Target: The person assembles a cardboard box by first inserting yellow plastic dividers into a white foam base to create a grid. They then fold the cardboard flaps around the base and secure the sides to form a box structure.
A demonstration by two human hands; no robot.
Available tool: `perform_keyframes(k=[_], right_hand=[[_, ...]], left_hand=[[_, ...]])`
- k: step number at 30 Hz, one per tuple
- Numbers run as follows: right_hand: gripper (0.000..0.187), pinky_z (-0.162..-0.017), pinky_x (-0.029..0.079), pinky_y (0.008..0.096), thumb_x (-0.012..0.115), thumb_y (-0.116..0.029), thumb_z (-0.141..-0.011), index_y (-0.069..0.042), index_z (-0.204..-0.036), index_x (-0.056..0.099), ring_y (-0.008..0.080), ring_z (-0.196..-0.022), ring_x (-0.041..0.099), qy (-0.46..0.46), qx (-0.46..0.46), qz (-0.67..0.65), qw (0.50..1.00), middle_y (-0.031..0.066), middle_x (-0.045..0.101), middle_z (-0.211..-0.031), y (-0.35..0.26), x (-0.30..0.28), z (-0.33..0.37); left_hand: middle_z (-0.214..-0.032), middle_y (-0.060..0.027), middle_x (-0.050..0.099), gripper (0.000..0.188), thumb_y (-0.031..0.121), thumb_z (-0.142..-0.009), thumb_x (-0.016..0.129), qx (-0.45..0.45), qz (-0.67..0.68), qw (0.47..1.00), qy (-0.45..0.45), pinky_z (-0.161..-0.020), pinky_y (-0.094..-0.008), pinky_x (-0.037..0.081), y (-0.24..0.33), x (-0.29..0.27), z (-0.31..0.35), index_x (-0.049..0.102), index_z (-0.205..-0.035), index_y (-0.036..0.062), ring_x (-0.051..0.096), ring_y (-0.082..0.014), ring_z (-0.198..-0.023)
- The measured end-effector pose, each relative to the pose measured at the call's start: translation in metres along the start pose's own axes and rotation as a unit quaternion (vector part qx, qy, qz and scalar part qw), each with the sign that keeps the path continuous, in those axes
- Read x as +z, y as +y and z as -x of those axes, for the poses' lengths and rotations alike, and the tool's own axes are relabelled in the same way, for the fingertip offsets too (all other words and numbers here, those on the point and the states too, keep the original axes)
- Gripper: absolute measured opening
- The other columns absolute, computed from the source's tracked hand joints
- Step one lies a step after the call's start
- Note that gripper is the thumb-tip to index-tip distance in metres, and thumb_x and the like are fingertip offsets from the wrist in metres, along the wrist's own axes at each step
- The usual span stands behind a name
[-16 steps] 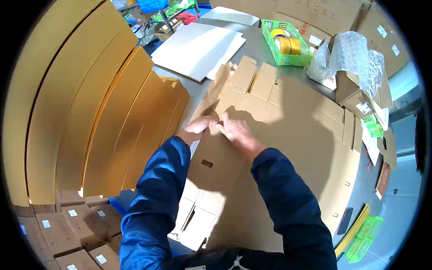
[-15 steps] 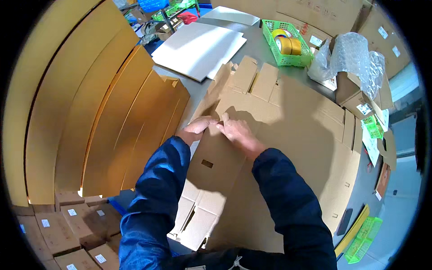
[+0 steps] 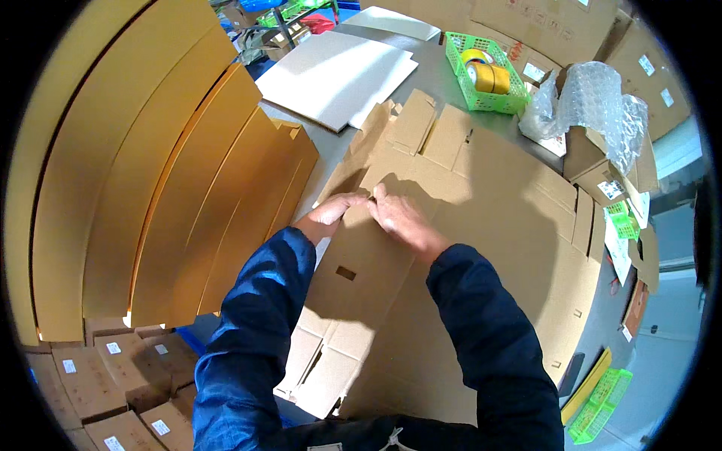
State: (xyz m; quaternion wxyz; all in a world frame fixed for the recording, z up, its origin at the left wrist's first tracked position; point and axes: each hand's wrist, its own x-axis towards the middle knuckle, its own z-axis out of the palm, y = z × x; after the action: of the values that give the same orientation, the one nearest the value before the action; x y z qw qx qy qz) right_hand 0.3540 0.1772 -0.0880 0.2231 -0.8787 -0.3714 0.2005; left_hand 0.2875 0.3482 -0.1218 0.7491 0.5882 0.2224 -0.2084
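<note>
Left hand (image 3: 335, 211) and right hand (image 3: 400, 216) meet over the left side of a flattened cardboard carton (image 3: 489, 233), which spreads beneath them and off to their right. Fingers of both bend inward at a folded edge; the fingertips are partly hidden, so whether either hand truly pinches the board I cannot tell. Lying flat on the table (image 3: 430, 75), the carton probably needs no support, leaving both hands free for one spot.

Each forearm, in a dark blue sleeve (image 3: 259, 282), reaches forward and inward from the body, so the hands nearly touch, the left palm turned toward the right hand, the right hand's back facing up. Nearer the body than the hands is a small cut-out slot (image 3: 346, 273). Tall cardboard panels (image 3: 169, 173) stand left of the left hand; white boards (image 3: 335, 75) lie ahead of both, perhaps set there to keep the working area free.
</note>
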Motion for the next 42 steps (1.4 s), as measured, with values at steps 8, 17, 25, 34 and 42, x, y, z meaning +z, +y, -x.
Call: perform_keyframes(k=[8, 17, 25, 34, 42], right_hand=[[0.018, -0.04, 0.036, 0.0244, 0.04, -0.015, -0.094, -0.006, -0.101, 0.053, 0.0123, -0.057, 0.056, 0.113, 0.065, -0.57, 0.811, 0.007, 0.055, -0.074, 0.065, -0.022, -0.005], [0.026, -0.067, 0.048, 0.0395, 0.062, -0.021, -0.081, 0.003, -0.088, 0.057, 0.0319, -0.081, 0.06, 0.229, -0.03, -0.09, 0.969, 0.0208, 0.059, -0.089, 0.093, -0.026, -0.092], [0.026, -0.074, 0.047, 0.0473, 0.061, -0.023, -0.079, 0.001, -0.087, 0.054, 0.0403, -0.087, 0.059, 0.242, -0.102, -0.042, 0.964, 0.0249, 0.06, -0.09, 0.102, -0.025, -0.093], [0.013, -0.049, 0.04, 0.0254, 0.06, -0.016, -0.086, -0.005, -0.091, 0.056, 0.011, -0.056, 0.049, 0.179, 0.011, -0.498, 0.848, 0.0016, 0.05, -0.063, 0.085, -0.043, -0.042], [0.018, -0.036, 0.028, 0.0168, 0.052, -0.02, -0.09, -0.005, -0.099, 0.055, 0.0052, -0.055, 0.045, 0.073, 0.086, -0.798, 0.593, -0.001, 0.049, -0.074, 0.209, -0.102, 0.074]], left_hand=[[-0.103, -0.0041, 0.061, 0.026, 0.025, -0.091, 0.053, 0.081, -0.046, 0.995, 0.046, -0.091, -0.0311, 0.04, 0.013, 0.03, 0.018, 0.061, -0.103, 0.0047, 0.054, -0.0158, -0.1], [-0.097, -0.0016, 0.057, 0.025, 0.024, -0.092, 0.05, 0.137, -0.111, 0.984, -0.017, -0.088, -0.0264, 0.035, -0.006, 0.004, -0.004, 0.063, -0.101, 0.0047, 0.049, -0.0129, -0.093], [-0.096, 0.0011, 0.054, 0.026, 0.028, -0.093, 0.052, 0.067, -0.055, 0.996, 0.03, -0.087, -0.0273, 0.034, -0.005, 0.014, 0.002, 0.06, -0.1, 0.0046, 0.047, -0.011, -0.092], [-0.087, 0.0013, 0.053, 0.024, 0.028, -0.093, 0.052, 0.071, 0.005, 0.997, 0.033, -0.077, -0.026, 0.038, 0.002, 0.025, 0.011, 0.06, -0.097, 0.0051, 0.047, -0.0096, -0.083], [-0.072, 0.0052, 0.046, 0.019, 0.023, -0.093, 0.054, 0.097, 0.018, 0.992, 0.082, -0.063, -0.0245, 0.034, -0.001, 0.038, 0.005, 0.057, -0.083, 0.0063, 0.042, -0.0061, -0.068]])
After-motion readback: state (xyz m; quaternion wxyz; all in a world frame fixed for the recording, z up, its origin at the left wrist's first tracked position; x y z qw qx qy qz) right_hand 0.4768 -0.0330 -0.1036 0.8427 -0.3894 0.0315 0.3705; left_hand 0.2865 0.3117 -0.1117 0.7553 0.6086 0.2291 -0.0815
